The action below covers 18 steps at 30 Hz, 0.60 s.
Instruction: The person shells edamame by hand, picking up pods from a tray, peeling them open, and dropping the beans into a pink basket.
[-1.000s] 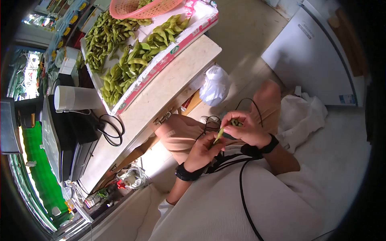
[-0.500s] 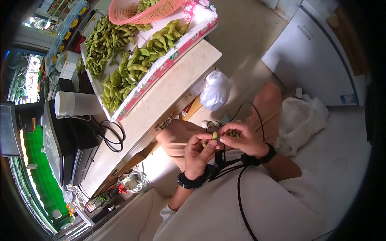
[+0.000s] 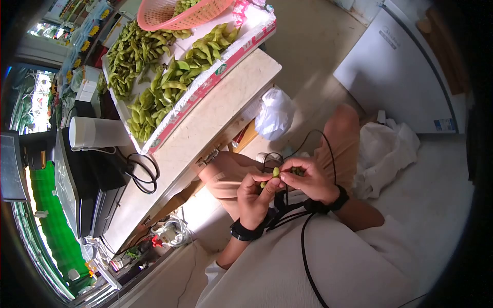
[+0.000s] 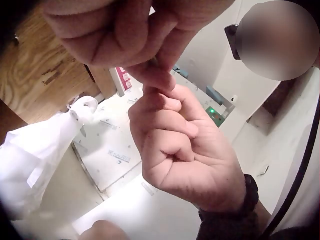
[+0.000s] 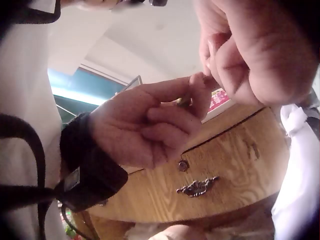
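My left hand [image 3: 251, 203] pinches a small green pod [image 3: 276, 172] between thumb and fingers. Touching it at the fingertips, my right hand [image 3: 314, 181] has several green beans [image 3: 297, 171] cupped in its curled fingers. In the right wrist view a bit of green pod [image 5: 184, 101] shows between the fingers of my left hand [image 5: 142, 125], while the right hand [image 5: 265, 55] meets it from above. The left wrist view shows the right hand's [image 4: 185, 150] curled fingers below the left hand [image 4: 125, 35]; the beans are hidden there.
A white tray [image 3: 203, 82] with piles of green pods [image 3: 138, 56] and a pink basket [image 3: 179, 23] of beans stands on the table [image 3: 226, 105]. A white cup [image 3: 97, 132] and black cables are nearby. A white bag [image 3: 275, 114] hangs by the table edge.
The pod between the hands has gone from slanting downward to a short upright piece at the left fingertips. The hands shifted slightly, then stayed close together with fingertips meeting.
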Tool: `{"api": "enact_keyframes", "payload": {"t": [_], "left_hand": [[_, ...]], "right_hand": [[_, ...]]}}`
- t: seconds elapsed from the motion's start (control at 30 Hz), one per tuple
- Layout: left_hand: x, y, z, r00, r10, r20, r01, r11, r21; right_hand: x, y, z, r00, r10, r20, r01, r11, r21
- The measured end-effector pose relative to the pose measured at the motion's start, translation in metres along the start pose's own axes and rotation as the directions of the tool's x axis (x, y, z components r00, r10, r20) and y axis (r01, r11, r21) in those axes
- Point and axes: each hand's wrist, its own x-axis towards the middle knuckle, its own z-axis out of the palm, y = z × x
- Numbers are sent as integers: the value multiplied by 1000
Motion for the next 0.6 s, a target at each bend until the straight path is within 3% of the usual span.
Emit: {"api": "enact_keyframes", "payload": {"t": [0.27,0.33,0.47,0.5,0.53,0.57,0.6], "left_hand": [[0,-1,5,1000,16,0,-16,1000,-6],[1,-3,2,996,-73,50,82,973,-214],[2,-2,-2,984,-163,76,179,932,-314],[4,2,3,999,-41,12,42,999,-29],[5,4,6,995,96,-14,-89,960,265],[5,4,4,995,95,-13,-88,960,265],[6,4,1,982,183,36,-178,863,473]], "right_hand": [[4,19,5,988,-115,-106,121,991,51],[5,22,4,994,-82,-77,93,985,143],[5,22,1,999,34,-32,-23,961,277],[5,19,1,999,33,-34,-23,960,278],[7,15,3,997,-13,-80,29,980,196],[8,13,3,991,-63,-121,77,991,111],[8,15,2,991,-63,-121,77,991,111]]}}
